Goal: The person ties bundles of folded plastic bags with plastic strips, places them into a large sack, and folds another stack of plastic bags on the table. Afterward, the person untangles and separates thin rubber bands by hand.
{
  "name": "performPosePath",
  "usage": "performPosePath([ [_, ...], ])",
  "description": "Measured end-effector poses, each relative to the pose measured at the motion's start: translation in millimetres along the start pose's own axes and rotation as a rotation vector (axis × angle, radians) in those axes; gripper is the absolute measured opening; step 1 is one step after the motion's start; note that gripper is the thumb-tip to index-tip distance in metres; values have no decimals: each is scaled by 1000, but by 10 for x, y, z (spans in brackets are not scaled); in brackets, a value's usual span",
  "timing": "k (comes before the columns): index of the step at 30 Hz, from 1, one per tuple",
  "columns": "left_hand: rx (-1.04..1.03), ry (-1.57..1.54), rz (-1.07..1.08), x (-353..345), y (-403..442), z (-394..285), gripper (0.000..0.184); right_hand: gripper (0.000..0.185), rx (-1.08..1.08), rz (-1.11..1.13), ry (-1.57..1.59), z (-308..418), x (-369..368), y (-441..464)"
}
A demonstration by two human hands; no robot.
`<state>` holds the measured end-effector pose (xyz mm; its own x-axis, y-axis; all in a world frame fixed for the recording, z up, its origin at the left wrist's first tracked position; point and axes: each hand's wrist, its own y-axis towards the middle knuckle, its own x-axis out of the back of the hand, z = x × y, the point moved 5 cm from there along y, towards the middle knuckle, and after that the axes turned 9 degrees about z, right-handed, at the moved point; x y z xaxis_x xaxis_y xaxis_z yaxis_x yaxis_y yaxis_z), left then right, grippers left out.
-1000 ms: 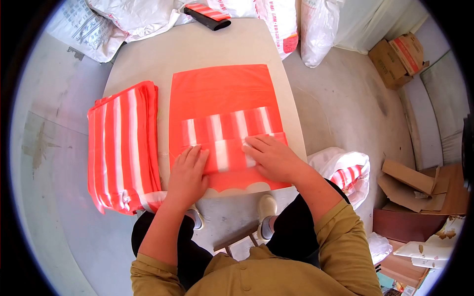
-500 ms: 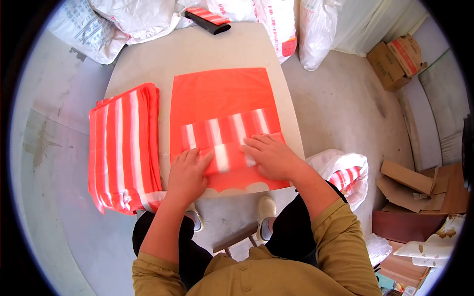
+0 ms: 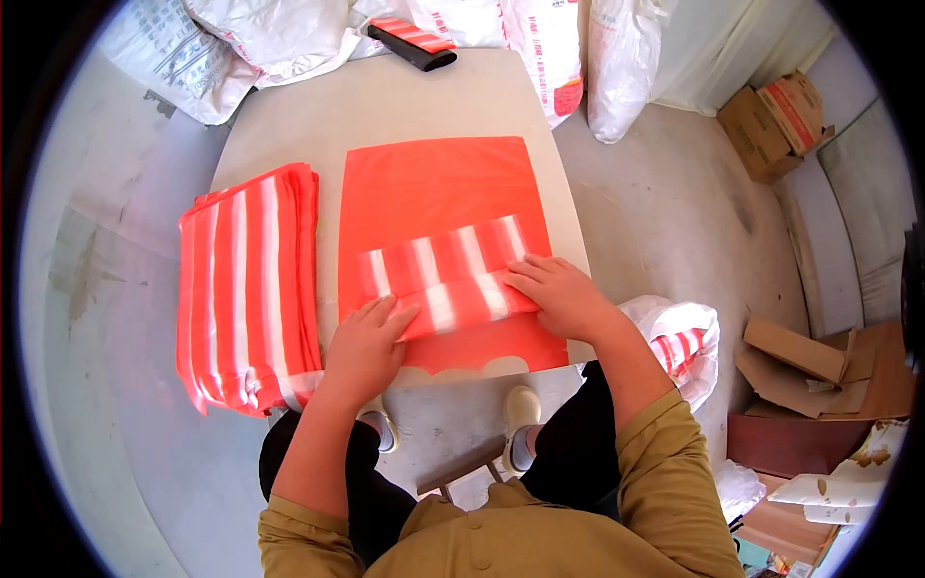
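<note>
A red sheet [image 3: 438, 188], thin like plastic, lies spread before me, its near edge scalloped. On its lower half rests a red-and-white striped piece [image 3: 445, 279], set slightly askew with a crease across it. My left hand [image 3: 364, 347] lies at the left end of the striped piece, thumb apart from the fingers. At the right end my right hand [image 3: 559, 294] rests with its fingers stretched over the top. The undersides of both hands are hidden. Left of the sheet sits a thick stack of folded striped pieces [image 3: 252, 289].
Everything lies on a beige table [image 3: 289, 106]. A black-and-striped roll [image 3: 412, 44] sits at its far edge, before white sacks [image 3: 279, 39]. Right of my knee stands a white bag [image 3: 699, 356] holding striped material. Cardboard boxes [image 3: 766, 130] stand farther right.
My right hand has slid right along the striped piece, to its right end. The left hand stays almost in place. The whole view has shifted slightly.
</note>
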<state>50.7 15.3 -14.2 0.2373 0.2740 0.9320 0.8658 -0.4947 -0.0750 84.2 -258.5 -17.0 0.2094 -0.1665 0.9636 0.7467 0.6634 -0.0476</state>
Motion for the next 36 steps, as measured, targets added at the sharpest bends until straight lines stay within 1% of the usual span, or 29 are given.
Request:
performPosePath([
  [1, 5, -19, 10, 15, -5, 0, 48, 51, -59, 51, 52, -56, -2, 7],
  [3, 42, -180, 62, 85, -15, 20, 45, 53, -176, 152, 157, -145, 3, 10],
  [4, 61, -260, 88, 112, -26, 36, 44, 49, -208, 136, 237, -174, 27, -32],
  [7, 255, -473, 150, 122, -87, 196, 41, 40, -304, 103, 465, -315, 52, -167],
  [9, 333, -546, 93, 156, -74, 264, 43, 36, -364, 101, 593, -445, 4, -159],
  [10, 371, -583, 65, 169, -69, 298, 44, 37, -402, 32, 672, -483, 5, -152],
  [12, 372, -626, -73, 119, -34, 414, 48, 39, -473, -109, 828, -533, 7, -120],
  [13, 373, -647, -143, 99, -16, 464, 50, 41, -497, -181, 855, -578, -26, -93],
  [15, 484, -648, -164, 39, 24, 530, 53, 44, -545, -326, 906, -648, -105, -46],
  [16, 541, -649, -174, 12, 29, 555, 55, 47, -546, -331, 934, -640, -129, -18],
  [18, 464, -542, -250, -86, 66, 607, 55, 51, -551, -344, 993, -624, -153, 29],
  [19, 425, -488, -286, -95, 79, 605, 55, 50, -507, -371, 880, -663, -199, 44],
  [21, 387, -464, -259, -106, 96, 572, 54, 48, -420, -420, 656, -724, -314, 99],
  [24, 356, -499, -244, -113, 111, 543, 49, 41, -415, -416, 722, -737, -332, 134],
  [27, 370, -501, -218, -97, 112, 553, 46, 33, -490, -413, 994, -726, -309, 162],
  [30, 412, -397, -152, -95, 123, 532, 45, 31, -524, -309, 680, -699, -326, 178],
  [31, 429, -349, -127, -86, 130, 514, 46, 31, -487, -383, 522, -648, -240, 181],
  [33, 388, -113, -246, 42, 139, 353, 47, 32, -406, -519, 203, -452, -62, 192],
  [34, 367, 5, -304, 83, 148, 263, 47, 33, -352, -458, 147, -354, -28, 226],
  [36, 148, 43, -245, -9, 216, 103, 52, 36, -242, -338, 33, -172, -7, 296],
])
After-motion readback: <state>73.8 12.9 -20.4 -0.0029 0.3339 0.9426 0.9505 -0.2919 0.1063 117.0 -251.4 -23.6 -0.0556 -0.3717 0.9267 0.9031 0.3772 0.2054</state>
